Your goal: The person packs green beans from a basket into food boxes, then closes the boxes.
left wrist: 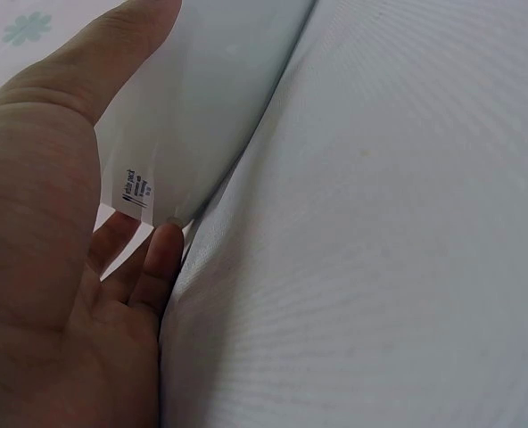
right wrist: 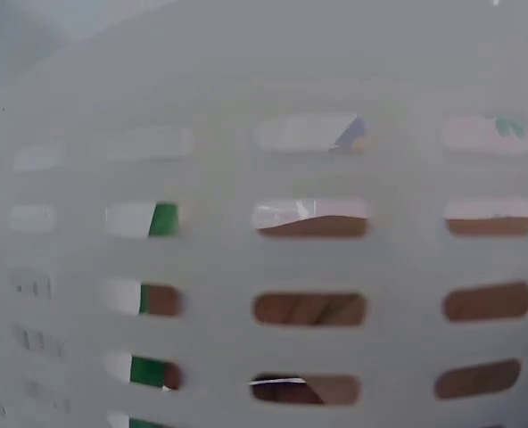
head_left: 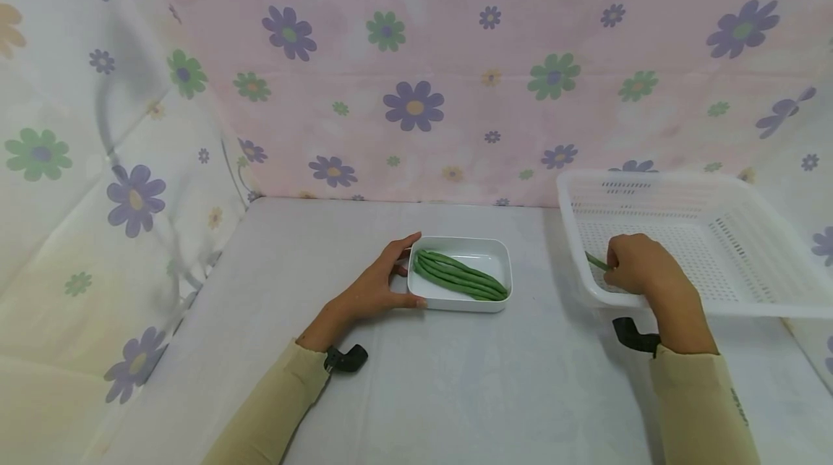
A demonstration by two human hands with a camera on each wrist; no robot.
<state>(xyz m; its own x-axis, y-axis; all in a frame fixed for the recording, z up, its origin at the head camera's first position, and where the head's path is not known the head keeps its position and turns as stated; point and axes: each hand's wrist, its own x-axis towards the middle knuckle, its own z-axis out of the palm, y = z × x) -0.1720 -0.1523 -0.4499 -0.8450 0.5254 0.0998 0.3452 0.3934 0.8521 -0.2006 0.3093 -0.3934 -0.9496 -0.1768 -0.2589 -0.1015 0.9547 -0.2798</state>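
My left hand grips the left end of a small white rectangular dish, thumb along the front side and fingers round the back corner. Inside the dish lies a bundle of long green beans, slanting from upper left to lower right. In the left wrist view, the dish's wall bears a small printed label. My right hand is inside a white plastic basket at the right, pinching a green bean. The right wrist view looks through the basket's slotted wall, with parts of the hand and bean behind it.
A pale cloth covers the table. Behind it hangs a pink flowered curtain, and a white flowered sheet closes off the left side. The basket's slotted walls stand high around the right hand.
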